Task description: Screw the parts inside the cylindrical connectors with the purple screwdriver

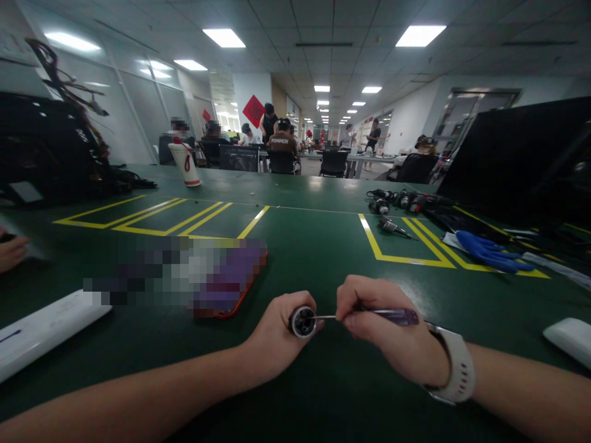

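Note:
My left hand (277, 335) is closed round a small round metal part (302, 322), its open end turned toward me. My right hand (383, 329) grips a screwdriver with a purple handle (399, 317). The thin shaft of the screwdriver reaches left into the face of the metal part. Both hands hover just above the green table (314, 246), close to its near edge. A pale watch (455, 366) sits on my right wrist.
A phone in a red case (231, 289) lies left of my hands. White flat objects (46, 329) lie at the far left and right. A blue glove (492, 252) and several dark tools (401, 203) lie at the right. Another person's hand (12, 249) shows at the left edge. People sit far behind.

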Tool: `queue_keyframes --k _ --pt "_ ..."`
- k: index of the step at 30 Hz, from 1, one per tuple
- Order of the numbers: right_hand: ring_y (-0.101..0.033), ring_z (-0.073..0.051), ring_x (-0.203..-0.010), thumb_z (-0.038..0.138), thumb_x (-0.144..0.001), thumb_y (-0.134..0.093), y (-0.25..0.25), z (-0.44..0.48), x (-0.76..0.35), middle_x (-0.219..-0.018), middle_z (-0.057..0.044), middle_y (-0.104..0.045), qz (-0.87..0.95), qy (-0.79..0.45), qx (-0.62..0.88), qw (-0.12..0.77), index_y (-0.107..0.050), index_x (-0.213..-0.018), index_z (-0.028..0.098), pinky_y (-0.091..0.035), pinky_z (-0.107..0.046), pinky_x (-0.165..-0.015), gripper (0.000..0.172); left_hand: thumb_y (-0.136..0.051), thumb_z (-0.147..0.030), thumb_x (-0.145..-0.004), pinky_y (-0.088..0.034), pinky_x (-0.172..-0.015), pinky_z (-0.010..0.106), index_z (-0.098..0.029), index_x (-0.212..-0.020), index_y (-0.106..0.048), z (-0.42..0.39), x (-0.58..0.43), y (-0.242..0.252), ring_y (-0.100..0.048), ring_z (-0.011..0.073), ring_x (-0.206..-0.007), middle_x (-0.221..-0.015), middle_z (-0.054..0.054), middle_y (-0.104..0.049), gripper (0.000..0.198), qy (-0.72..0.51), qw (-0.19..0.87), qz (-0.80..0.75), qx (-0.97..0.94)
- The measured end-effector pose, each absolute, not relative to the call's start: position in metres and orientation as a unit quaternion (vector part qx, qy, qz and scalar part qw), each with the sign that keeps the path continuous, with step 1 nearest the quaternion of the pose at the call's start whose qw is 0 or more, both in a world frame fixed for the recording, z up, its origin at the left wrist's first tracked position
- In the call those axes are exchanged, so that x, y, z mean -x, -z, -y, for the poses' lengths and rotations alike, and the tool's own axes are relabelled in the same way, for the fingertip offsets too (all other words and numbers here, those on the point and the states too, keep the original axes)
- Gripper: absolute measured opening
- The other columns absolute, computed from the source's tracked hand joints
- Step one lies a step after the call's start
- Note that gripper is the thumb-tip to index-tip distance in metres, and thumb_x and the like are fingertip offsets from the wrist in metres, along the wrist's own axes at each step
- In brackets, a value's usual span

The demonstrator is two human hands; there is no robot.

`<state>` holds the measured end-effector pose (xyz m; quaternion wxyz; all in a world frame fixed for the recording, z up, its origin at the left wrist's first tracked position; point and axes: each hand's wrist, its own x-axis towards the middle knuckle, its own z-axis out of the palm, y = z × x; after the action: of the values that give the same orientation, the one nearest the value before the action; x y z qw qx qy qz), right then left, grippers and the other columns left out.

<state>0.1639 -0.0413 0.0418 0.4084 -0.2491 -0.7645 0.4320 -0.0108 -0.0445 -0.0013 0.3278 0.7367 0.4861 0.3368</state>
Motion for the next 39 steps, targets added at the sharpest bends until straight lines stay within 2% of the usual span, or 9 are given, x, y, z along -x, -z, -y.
queue_keyframes --k 5,8,17,22,31,39 --pt "-0.041 -0.007 -0.049 0.005 -0.07 -0.043 -0.043 0.046 -0.163 -0.054 0.004 -0.045 0.819 -0.325 0.21 0.423 -0.049 -0.062 0.016 -0.032 -0.02 -0.049 0.014 -0.061 -0.024 -0.071 -0.033 -0.05 0.021 -0.016 -0.063 -0.051 0.045 0.011 0.001 -0.044 0.01 -0.055 -0.058 -0.005 -0.047 0.015 -0.347 0.373 -0.472 -0.719" --pt "-0.042 -0.008 -0.051 0.005 -0.07 -0.043 -0.039 0.045 -0.162 -0.056 0.004 -0.046 0.83 -0.313 0.196 0.417 -0.05 -0.063 0.015 -0.033 -0.02 -0.051 0.015 -0.061 -0.024 -0.069 -0.033 -0.05 0.021 -0.015 -0.064 -0.05 0.045 0.011 0.0 -0.043 0.0098 -0.054 -0.059 -0.005 -0.047 0.015 -0.351 0.398 -0.463 -0.71" --pt "-0.043 -0.011 -0.053 0.011 -0.068 -0.046 -0.026 0.035 -0.16 -0.055 0.004 -0.047 0.704 -0.514 0.249 0.422 -0.051 -0.066 0.016 -0.033 -0.024 -0.05 0.008 -0.063 -0.022 -0.067 -0.031 -0.048 0.021 -0.016 -0.06 -0.047 0.043 0.012 0.003 -0.04 0.0086 -0.052 -0.056 -0.007 -0.043 0.018 -0.359 0.427 -0.462 -0.69" --pt "-0.045 -0.011 -0.053 0.012 -0.068 -0.046 -0.022 0.035 -0.158 -0.055 0.003 -0.048 0.676 -0.54 0.248 0.436 -0.052 -0.068 0.016 -0.034 -0.024 -0.05 0.008 -0.063 -0.022 -0.066 -0.03 -0.047 0.021 -0.017 -0.06 -0.046 0.043 0.011 0.001 -0.038 0.0082 -0.051 -0.055 -0.007 -0.042 0.019 -0.358 0.447 -0.462 -0.677" --pt "-0.039 -0.009 -0.048 0.013 -0.069 -0.045 -0.035 0.042 -0.161 -0.053 0.005 -0.043 0.745 -0.455 0.258 0.415 -0.049 -0.065 0.017 -0.031 -0.022 -0.045 0.007 -0.065 -0.024 -0.067 -0.03 -0.047 0.021 -0.017 -0.06 -0.046 0.044 0.011 0.001 -0.038 0.0083 -0.051 -0.055 -0.007 -0.042 0.021 -0.366 0.423 -0.478 -0.677" --pt "-0.044 -0.009 -0.053 0.006 -0.07 -0.039 -0.046 0.052 -0.164 -0.057 0.003 -0.047 0.866 -0.211 0.22 0.396 -0.046 -0.063 0.017 -0.033 -0.022 -0.053 0.015 -0.062 -0.019 -0.066 -0.031 -0.049 0.021 -0.017 -0.059 -0.047 0.045 0.011 0.002 -0.041 0.0099 -0.054 -0.055 -0.006 -0.045 0.016 -0.38 0.373 -0.497 -0.686"
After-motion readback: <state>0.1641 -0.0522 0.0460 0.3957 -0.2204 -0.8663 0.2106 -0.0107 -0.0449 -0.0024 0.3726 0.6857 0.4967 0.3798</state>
